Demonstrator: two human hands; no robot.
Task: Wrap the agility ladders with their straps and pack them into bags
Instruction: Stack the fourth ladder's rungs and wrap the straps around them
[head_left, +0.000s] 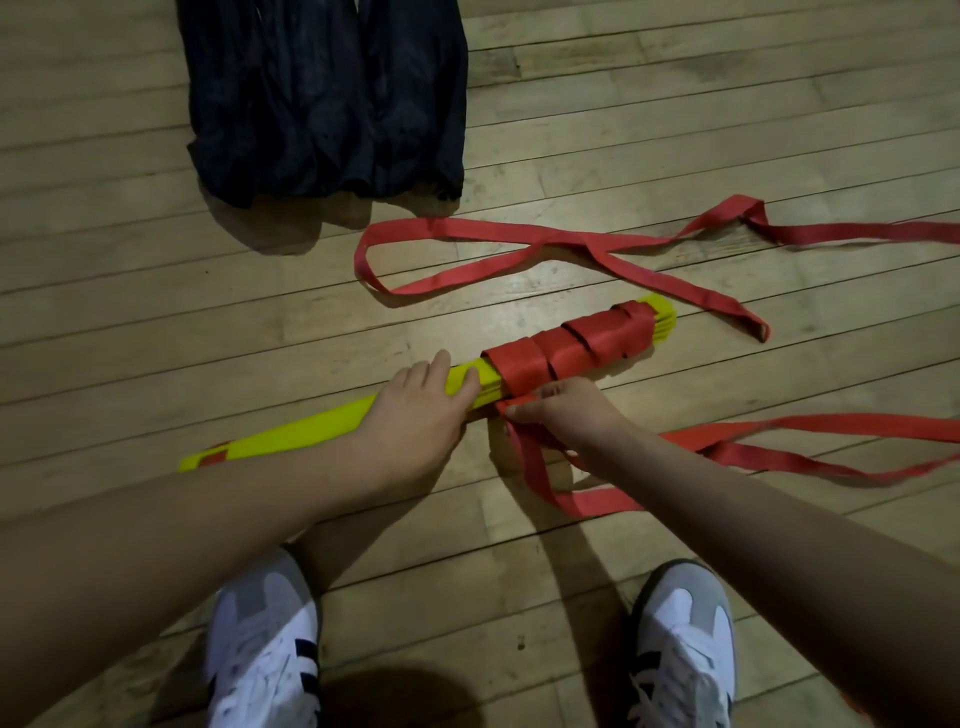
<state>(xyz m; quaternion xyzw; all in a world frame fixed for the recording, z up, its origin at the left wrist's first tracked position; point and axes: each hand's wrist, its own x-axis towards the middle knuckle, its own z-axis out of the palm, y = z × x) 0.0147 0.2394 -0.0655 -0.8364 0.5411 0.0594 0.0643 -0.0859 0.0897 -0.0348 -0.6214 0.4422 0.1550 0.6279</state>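
A bundle of yellow ladder rungs (291, 431) lies slanted on the wooden floor. Its right half is wound with several turns of red strap (566, 348). My left hand (415, 410) rests on the bare yellow part with fingers laid over it, pressing it down. My right hand (561, 415) pinches the red strap just below the bundle at the edge of the wound part. The loose strap runs from that hand off to the right (779, 431). Another length of strap (519, 239) lies in loops on the floor behind the bundle.
A dark navy bag (327, 98) lies flat on the floor at the back, left of centre. My two white and grey shoes (265, 644) (680, 644) stand at the bottom of the view. The strap ends trail past the right edge.
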